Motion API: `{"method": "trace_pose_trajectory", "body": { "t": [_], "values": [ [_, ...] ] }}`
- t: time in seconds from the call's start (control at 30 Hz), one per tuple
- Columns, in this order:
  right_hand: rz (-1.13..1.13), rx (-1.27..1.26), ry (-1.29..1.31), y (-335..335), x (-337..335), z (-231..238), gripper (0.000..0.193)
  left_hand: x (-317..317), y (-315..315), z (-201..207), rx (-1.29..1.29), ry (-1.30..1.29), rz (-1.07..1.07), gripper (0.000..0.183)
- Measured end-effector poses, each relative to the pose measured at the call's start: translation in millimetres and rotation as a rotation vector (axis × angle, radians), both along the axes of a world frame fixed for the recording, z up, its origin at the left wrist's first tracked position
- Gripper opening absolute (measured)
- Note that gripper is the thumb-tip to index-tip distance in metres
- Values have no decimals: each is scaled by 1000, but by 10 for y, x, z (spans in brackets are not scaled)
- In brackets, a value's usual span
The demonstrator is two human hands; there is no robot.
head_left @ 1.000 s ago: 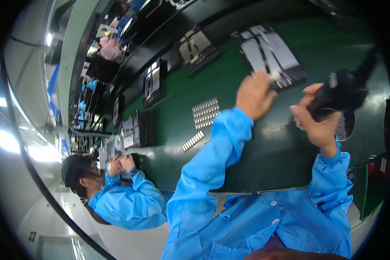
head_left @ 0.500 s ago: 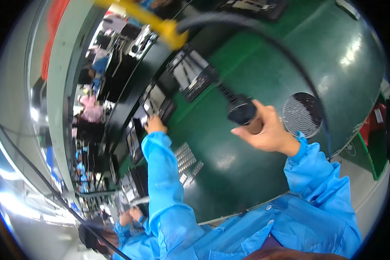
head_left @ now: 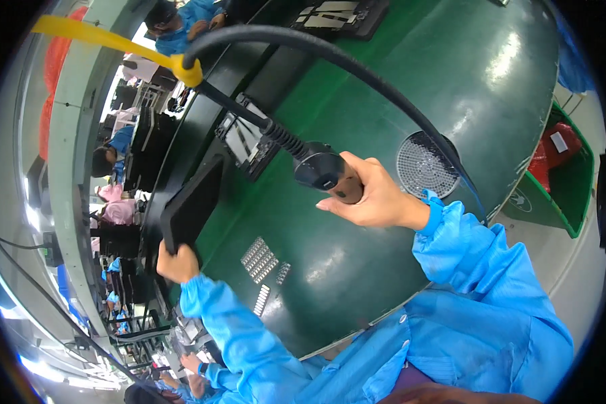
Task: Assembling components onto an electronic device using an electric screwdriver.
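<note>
Clasping black panel [head_left: 194, 202] left, tool [head_left: 318, 168] right

There are two of the wearer's hands, one left hand [head_left: 178, 264] and one right hand [head_left: 377, 194]; one black handheld tool [head_left: 318, 165] and one black slab [head_left: 194, 202]. Two silver-and-black devices lie on the table, a far device [head_left: 340, 18] and a left device [head_left: 244, 143]. Three groups of small parts [head_left: 259, 260] sit to the near left. To the right are one round tray [head_left: 414, 161] and one green bin [head_left: 552, 214]; overhead, one yellow strap [head_left: 108, 39] and one thick black cable [head_left: 357, 58].
</note>
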State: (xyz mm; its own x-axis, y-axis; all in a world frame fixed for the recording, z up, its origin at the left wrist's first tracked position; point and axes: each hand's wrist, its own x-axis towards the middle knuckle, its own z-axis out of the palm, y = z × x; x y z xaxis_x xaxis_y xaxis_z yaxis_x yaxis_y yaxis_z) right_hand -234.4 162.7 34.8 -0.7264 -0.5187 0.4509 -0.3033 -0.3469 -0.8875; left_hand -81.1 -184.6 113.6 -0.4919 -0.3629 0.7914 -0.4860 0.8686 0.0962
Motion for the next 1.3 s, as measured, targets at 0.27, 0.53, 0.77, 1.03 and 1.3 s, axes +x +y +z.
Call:
{"method": "trace_pose_trajectory", "body": {
  "t": [0.27, 0.53, 0.77, 1.03, 1.3],
  "values": [
    [-38, -93, -65, 82, -27, 25, 40, 317, 1463, -442, -41, -6, -440, 27],
    [-166, -265, -169, 547, -329, 413, 35, 568, 2524, -1049, 274, -599, -657, 69],
    [277, -751, 493, 657, -995, -231, 36, 210, 2915, -962, 306, -730, -666, 88],
    [-298, -70, -152, 860, -479, 71, 37, -164, 3000, -1139, 285, -634, -698, 73],
    [-283, -46, -156, 821, -563, 42, 37, -215, 3003, -1105, 309, -512, -815, 49]
  ]
}}
